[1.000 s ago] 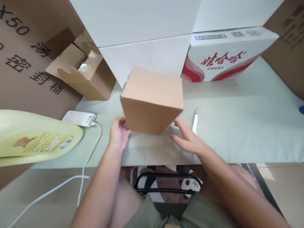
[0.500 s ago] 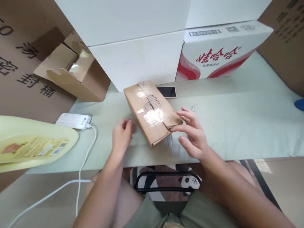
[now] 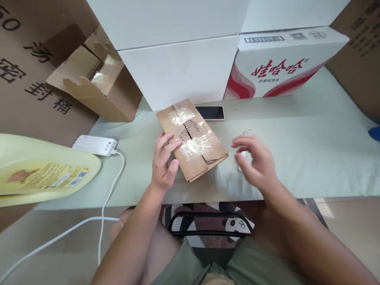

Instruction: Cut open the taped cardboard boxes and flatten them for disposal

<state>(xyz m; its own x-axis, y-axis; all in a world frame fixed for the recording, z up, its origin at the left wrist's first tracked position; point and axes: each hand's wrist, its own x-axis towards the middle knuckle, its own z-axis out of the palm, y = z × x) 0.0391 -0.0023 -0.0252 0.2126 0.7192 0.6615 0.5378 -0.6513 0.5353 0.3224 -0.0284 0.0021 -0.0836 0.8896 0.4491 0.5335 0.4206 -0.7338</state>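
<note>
A small brown cardboard box (image 3: 202, 138) with shiny clear tape over its top seam lies at an angle on the pale green cloth. Dark stroke marks run beside the seam. My left hand (image 3: 164, 158) rests on the box's left edge, fingers spread over the top and thumb apart. To the right of the box, my right hand (image 3: 257, 160) hovers over the cloth, blurred, with thumb and fingers curved and apart. A small pale object (image 3: 240, 168) shows under its fingers, too unclear to name. Behind the box lies a phone (image 3: 214, 113), partly covered by it.
White cartons (image 3: 178, 75) and a red-and-white water carton (image 3: 273, 75) line the back. At left are an opened cardboard box (image 3: 118, 95), a white power bank (image 3: 95, 145) with its cable (image 3: 112, 186), and a yellow jug (image 3: 47, 170). The table's front edge (image 3: 297, 197) is close to my legs.
My left hand has gone from a curled shape beside the box to lying spread on its edge. My right hand has left the box's corner and moved right.
</note>
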